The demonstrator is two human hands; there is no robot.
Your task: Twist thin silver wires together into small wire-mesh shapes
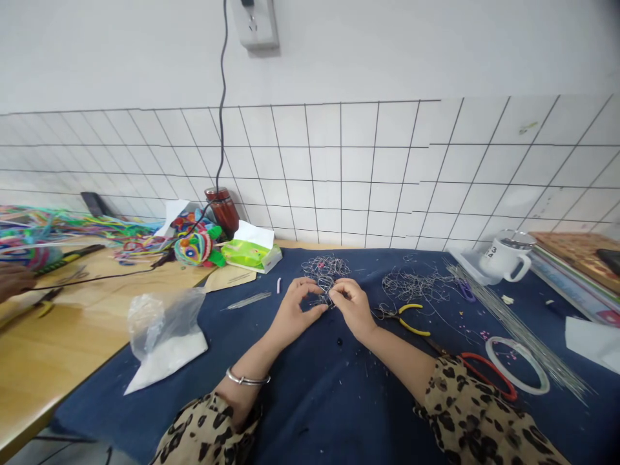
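Observation:
Over the dark blue cloth [310,394], my two hands meet at a small piece of bent silvery wire [325,298]. My left hand [298,309] curves round its left side, thumb and fingers closed on it. From the right, my right hand [355,309] pinches the wire between thumb and forefinger. The fingertips hide part of its shape. Just behind the hands lies a tangle of thin wire pieces [334,263]. Yellow-handled pliers [414,328] rest beside my right hand, close to a second wire heap [411,284].
Long straight wires [523,336], red-handled scissors [489,378] and a clear ring [540,387] lie right, before a white mug [507,257]. At left are a plastic bag of white material [167,355], a tissue pack [252,253], a colourful woven toy [196,248] and another person's hand [14,281].

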